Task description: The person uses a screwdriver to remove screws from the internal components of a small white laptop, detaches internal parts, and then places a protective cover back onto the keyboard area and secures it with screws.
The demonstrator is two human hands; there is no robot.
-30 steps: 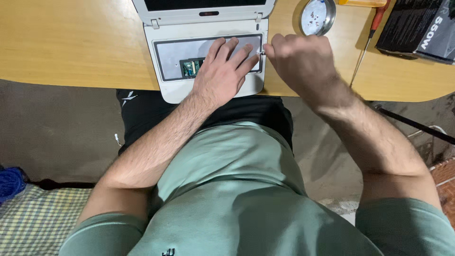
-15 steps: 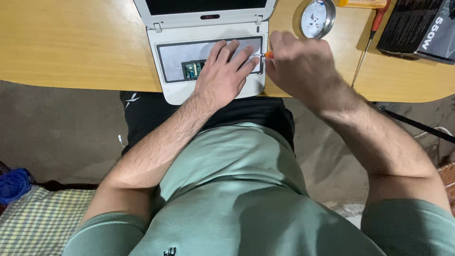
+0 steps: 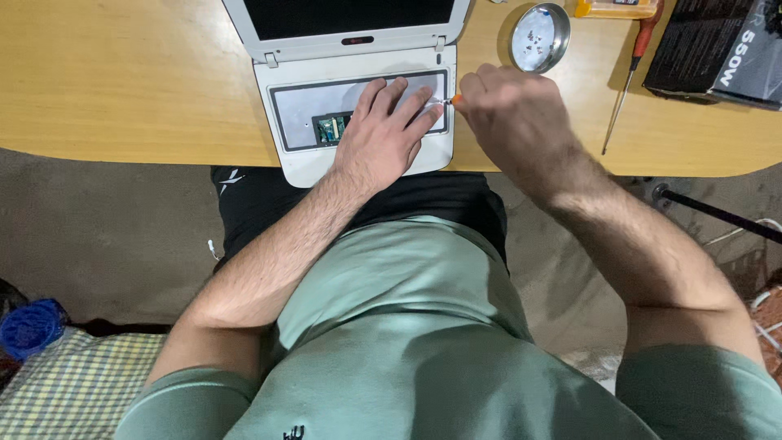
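So, my left hand [image 3: 383, 143] lies flat and open, palm down, on the white laptop [image 3: 358, 98]; fingers spread over the grey keyboard bay [image 3: 309, 102], which has no keys in it; it grips nothing, just presses on the base; a small green circuit board [image 3: 330, 128] shows through an opening in the bay, just beside my left thumb side; my right hand [image 3: 513, 118] is closed in a fist round a small orange-handled screwdriver [image 3: 454, 99]; only a bit of the orange handle and the thin shaft show, poking out towards the right edge of the bay, near my left fingertips [image 3: 432, 110]; can't tell if the tip touches a screw, too small; laptop sits at the near edge of the wooden table [image 3: 122, 81], lid open, dark screen [image 3: 350, 15] facing up at the top of view; right of the laptop, near my right hand, a round metal dish [image 3: 539, 37] with a few tiny dark bits in it, likely screws; further right a long red-handled screwdriver [image 3: 631, 77] lies on the table, untouched, well apart from my fist; beside it a black box [image 3: 709, 53] at the top right corner; a yellow case [image 3: 615, 8] is cut off at the top edge; I'm seated, green shirt [image 3: 407, 342], black shorts [image 3: 269, 204]; checked cloth [image 3: 73, 383] and something blue [image 3: 28, 326] on the floor at lower left; black cable [image 3: 717, 212] on the floor at right
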